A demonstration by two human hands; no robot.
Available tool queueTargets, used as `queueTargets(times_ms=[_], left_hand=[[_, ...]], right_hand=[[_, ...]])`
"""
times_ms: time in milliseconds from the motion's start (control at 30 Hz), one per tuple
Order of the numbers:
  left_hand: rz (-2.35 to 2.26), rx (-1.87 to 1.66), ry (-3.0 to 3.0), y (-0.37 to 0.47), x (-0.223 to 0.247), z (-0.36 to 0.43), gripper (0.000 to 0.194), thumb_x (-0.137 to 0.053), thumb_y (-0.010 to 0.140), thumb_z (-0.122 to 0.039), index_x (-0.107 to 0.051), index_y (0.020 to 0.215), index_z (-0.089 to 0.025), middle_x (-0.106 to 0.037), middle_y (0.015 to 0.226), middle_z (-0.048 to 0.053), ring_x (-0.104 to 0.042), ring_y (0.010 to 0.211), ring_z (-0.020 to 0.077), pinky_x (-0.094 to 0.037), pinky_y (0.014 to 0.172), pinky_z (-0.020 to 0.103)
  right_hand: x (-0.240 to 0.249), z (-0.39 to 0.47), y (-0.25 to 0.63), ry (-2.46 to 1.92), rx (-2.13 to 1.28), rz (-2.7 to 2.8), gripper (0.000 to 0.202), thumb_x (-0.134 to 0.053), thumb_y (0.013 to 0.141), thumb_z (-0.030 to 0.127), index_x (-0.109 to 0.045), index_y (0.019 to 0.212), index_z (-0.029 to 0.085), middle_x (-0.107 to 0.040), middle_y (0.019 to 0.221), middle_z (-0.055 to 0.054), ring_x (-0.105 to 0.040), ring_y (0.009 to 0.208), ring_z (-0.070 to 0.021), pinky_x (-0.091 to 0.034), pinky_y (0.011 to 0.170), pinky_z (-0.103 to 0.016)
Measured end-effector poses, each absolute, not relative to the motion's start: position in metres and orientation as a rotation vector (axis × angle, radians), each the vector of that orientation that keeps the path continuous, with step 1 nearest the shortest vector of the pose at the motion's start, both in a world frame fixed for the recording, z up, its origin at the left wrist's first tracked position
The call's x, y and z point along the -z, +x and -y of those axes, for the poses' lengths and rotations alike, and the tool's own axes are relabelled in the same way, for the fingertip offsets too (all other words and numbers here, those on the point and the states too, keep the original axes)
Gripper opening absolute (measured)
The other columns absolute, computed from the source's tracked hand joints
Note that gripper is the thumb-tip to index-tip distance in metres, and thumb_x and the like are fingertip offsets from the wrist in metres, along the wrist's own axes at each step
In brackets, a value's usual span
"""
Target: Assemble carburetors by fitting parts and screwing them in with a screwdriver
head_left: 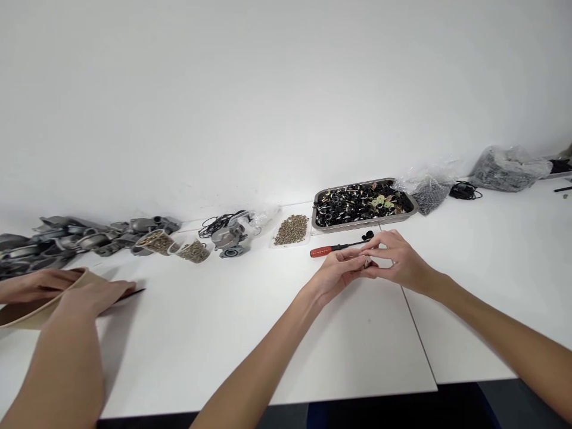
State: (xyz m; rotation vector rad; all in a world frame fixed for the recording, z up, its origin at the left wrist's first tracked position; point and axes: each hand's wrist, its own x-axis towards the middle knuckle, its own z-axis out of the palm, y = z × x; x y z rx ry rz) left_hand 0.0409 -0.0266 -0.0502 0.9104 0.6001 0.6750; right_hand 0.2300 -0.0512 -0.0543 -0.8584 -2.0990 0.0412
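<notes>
My left hand (340, 271) and my right hand (395, 259) meet over the white table, their fingers closed round a small metal part (367, 263). Most of that part is hidden by the fingertips. Just behind my left hand lies a screwdriver with a red handle (320, 251), its shaft pointing right. Small black pieces (368, 236) rest near its tip, behind my fingers. Farther back stands a metal tray (357, 226) full of black, silver and yellowish parts.
Small brass-coloured pieces (291, 230) fill a shallow container. Left of it are a grey metal housing (229, 237), two tipped cups (195, 251) and piled castings (93, 238). A co-worker's hands (92, 295) hold a tan bowl. Plastic bags (509, 170) sit back right.
</notes>
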Motion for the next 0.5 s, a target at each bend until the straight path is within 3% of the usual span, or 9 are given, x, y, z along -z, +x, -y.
queueTargets(times_ms=[167, 500], left_hand=[[-0.675, -0.714, 0.905, 0.038, 0.048, 0.023, 0.048, -0.082, 0.071, -0.04, -0.07, 0.105, -0.008, -0.072, 0.086, 0.012, -0.069, 0.078, 0.02, -0.055, 0.084, 0.036], [-0.734, -0.673, 0.977, 0.03, 0.047, 0.018, 0.034, -0.07, 0.084, -0.038, -0.068, 0.097, -0.007, -0.072, 0.085, 0.014, -0.068, 0.066, 0.0186, -0.055, 0.069, 0.032]], right_hand=[[0.047, 0.044, 0.244, -0.927, -0.063, 2.116, 0.019, -0.068, 0.089, 0.033, -0.073, 0.103, 0.021, -0.069, 0.099, -0.005, -0.061, 0.09, -0.0173, -0.044, 0.086, -0.037], [-0.009, -0.039, 0.309, -1.435, -0.095, 2.19, 0.022, -0.072, 0.082, 0.036, -0.077, 0.092, 0.018, -0.068, 0.109, -0.009, -0.059, 0.104, -0.0253, -0.046, 0.094, -0.04]])
